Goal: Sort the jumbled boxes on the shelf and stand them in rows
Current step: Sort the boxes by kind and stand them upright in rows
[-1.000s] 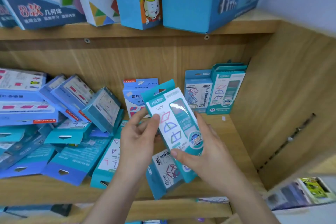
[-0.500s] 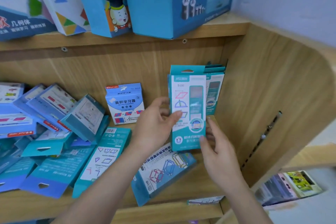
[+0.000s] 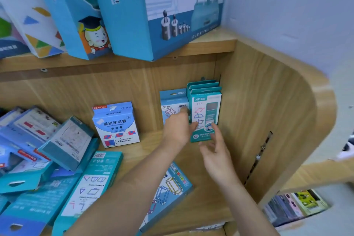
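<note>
Where shelf [image 3: 147, 151] meets pale wall [image 3: 287, 15], right hand [image 3: 216, 157] loose, left hand [image 3: 176, 130] blurred, grip unclear

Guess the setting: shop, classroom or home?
Likely a shop selling school supplies, though a classroom store is possible: a wooden shelf, identical teal boxes stood in a row, a pile of hang-tab boxes, big boxes above.

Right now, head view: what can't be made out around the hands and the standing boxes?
Left hand: fingertips motion-blurred; grip or mere touch on the teal box unclear.
Boxes behind the teal box: only top flaps show; the front one hides them.
Light blue box: lower part hidden by the left hand.
Flat box: partly under the left forearm.
Left pile: cut off by the frame edge.
</note>
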Demonstrator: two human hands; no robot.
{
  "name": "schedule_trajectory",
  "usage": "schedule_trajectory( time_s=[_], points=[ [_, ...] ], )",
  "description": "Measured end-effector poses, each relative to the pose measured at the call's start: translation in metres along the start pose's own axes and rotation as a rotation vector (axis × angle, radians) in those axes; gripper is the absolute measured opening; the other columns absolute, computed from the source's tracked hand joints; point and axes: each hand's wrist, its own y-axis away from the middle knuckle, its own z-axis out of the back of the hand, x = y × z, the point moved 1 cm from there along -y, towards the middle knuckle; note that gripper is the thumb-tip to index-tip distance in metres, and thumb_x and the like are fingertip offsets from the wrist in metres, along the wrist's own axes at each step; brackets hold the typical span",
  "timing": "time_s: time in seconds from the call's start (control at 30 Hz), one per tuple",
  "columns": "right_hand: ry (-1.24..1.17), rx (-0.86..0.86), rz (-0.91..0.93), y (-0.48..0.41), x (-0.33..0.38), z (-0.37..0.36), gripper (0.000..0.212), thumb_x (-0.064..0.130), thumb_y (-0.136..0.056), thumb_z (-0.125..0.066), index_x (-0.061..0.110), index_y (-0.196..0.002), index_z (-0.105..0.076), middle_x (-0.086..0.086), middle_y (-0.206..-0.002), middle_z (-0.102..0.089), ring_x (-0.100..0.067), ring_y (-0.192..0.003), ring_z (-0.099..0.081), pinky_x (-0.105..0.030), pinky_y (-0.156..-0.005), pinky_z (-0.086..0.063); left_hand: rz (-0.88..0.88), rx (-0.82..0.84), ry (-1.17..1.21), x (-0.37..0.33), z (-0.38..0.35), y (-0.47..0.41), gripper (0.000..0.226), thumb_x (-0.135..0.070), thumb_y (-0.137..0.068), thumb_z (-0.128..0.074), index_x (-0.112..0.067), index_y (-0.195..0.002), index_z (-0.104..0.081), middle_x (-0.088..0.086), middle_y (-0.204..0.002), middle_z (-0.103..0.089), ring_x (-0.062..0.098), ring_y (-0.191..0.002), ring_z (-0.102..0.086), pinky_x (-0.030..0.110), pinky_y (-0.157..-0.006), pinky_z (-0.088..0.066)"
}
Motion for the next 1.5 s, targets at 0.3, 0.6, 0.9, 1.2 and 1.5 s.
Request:
schedule_trajectory(
  time_s=[0.3,0.6,0.9,1.2,1.5],
  points=[
    [-0.098,-0.06,-0.033,-0.034,0.002,-0.004,0.069,0.006,-0.091,-0.051,0.03,-0.148,-0.021,0.009,-0.13,-0.054,-0.01,-0.11,-0.053,-0.029,-0.095,-0.04,-0.049,0.132,-0.283,-0.007,0.003,-0.01,0.024,-0.03,-0.093,-0.054,-0.009,-0.103,-0.056,0.014,-0.103,-0.067,0.033,-0.097,-0.062,0.033,-0.067,-0.042],
    [0.211,0.028,0.195,-0.029,0.016,0.008,0.077,0.01,-0.087,-0.059,0.036,-0.147,-0.019,0.007,-0.143,-0.045,-0.008,-0.128,-0.044,-0.028,-0.108,-0.034,-0.021,0.267,-0.159,0.049,0.086,0.115,0.031,-0.053,-0.083,-0.057,-0.038,-0.111,-0.058,-0.018,-0.111,-0.063,0.009,-0.107,-0.053,0.033,-0.089,-0.047],
    [0.659,0.696,0.374,0.011,0.009,-0.016,0.104,0.052,-0.068,-0.077,0.049,-0.145,-0.007,0.011,-0.159,0.002,-0.009,-0.145,-0.001,-0.032,-0.119,-0.01,0.011,0.466,-0.184,0.094,0.063,0.192,0.09,-0.065,-0.065,-0.065,-0.053,-0.136,-0.012,-0.018,-0.131,-0.028,0.007,-0.122,-0.033,0.027,-0.098,-0.038],
    [0.943,0.732,0.58,0.026,0.01,-0.037,0.102,0.055,-0.058,-0.076,0.039,-0.141,-0.021,0.017,-0.136,-0.036,-0.006,-0.127,-0.034,-0.035,-0.108,-0.025,-0.229,0.153,-0.09,0.096,0.077,0.18,0.085,-0.035,-0.061,-0.074,-0.044,-0.132,-0.028,-0.013,-0.134,-0.038,0.009,-0.123,-0.037,0.036,-0.103,-0.036],
    [0.199,0.152,0.315,0.047,-0.018,-0.055,0.075,0.042,-0.048,-0.082,0.041,-0.108,-0.037,0.021,-0.106,-0.043,0.003,-0.098,-0.046,-0.009,-0.076,-0.04,0.168,0.001,0.56,0.067,0.059,0.171,0.061,-0.055,-0.064,-0.072,-0.044,-0.117,-0.043,-0.025,-0.106,-0.062,-0.002,-0.099,-0.059,0.034,-0.084,-0.053]
  ],
)
